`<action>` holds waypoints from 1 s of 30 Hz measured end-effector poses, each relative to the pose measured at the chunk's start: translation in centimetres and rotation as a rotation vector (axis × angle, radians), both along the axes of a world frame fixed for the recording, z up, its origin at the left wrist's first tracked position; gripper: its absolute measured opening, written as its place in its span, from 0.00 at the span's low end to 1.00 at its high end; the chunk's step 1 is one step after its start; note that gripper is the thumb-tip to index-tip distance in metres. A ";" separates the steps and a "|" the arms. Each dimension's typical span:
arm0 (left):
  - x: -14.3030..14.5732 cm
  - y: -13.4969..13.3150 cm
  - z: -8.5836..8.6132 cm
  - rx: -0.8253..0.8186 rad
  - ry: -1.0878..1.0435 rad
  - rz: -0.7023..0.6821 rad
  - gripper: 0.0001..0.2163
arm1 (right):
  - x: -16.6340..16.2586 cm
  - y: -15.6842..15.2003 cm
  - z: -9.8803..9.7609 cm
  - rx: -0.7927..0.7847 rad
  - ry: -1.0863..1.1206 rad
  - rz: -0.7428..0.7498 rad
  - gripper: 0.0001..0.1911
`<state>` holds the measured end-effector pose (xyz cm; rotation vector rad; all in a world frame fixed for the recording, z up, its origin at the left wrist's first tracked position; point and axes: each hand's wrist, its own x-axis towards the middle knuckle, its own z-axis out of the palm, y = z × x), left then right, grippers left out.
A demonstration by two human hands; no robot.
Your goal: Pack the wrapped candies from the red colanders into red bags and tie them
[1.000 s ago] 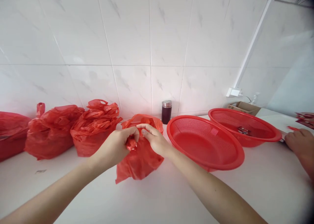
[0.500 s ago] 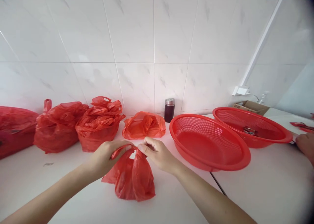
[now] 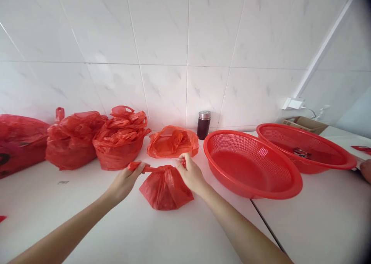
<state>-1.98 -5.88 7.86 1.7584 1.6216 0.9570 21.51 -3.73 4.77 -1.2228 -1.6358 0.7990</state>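
A small red plastic bag (image 3: 168,190) rests on the white table in front of me, its top gathered and drawn tight. My left hand (image 3: 124,181) is closed around one twisted handle of it, stretched out to the left. On the other side my right hand (image 3: 189,173) pinches the opposite handle, mostly hidden behind the fingers. What the bag contains cannot be made out. Just behind it lies another red plastic bag (image 3: 174,142), its mouth gaping.
Several full red bags (image 3: 118,140) line the wall at left. A dark jar (image 3: 204,125) with a metal lid stands at the back. Two red baskets, a near one (image 3: 252,163) and a far one (image 3: 307,146) with small items, sit right. Another person's hand (image 3: 365,169) shows at the right edge.
My hands have moved apart, pulling the handles to opposite sides. The bag's neck has closed up and its body looks lower and wider. The view has shifted slightly.
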 end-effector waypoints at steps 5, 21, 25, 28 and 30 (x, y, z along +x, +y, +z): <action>4.5 2.3 -2.7 0.054 0.119 0.069 0.26 | -0.6 -1.2 -2.0 0.063 -0.084 0.084 0.28; 5.6 8.1 -5.7 -0.075 0.595 0.036 0.15 | 1.6 3.9 -6.4 0.158 -0.219 -0.065 0.15; 6.0 9.0 -6.4 -0.122 0.672 0.021 0.14 | 2.1 4.8 -7.5 0.112 -0.320 -0.101 0.18; 6.2 9.3 -7.1 -0.111 0.716 0.014 0.15 | 2.3 4.9 -7.6 0.081 -0.372 -0.102 0.20; 6.3 9.4 -7.5 -0.092 0.740 0.020 0.15 | 2.3 4.8 -7.4 0.068 -0.392 -0.099 0.21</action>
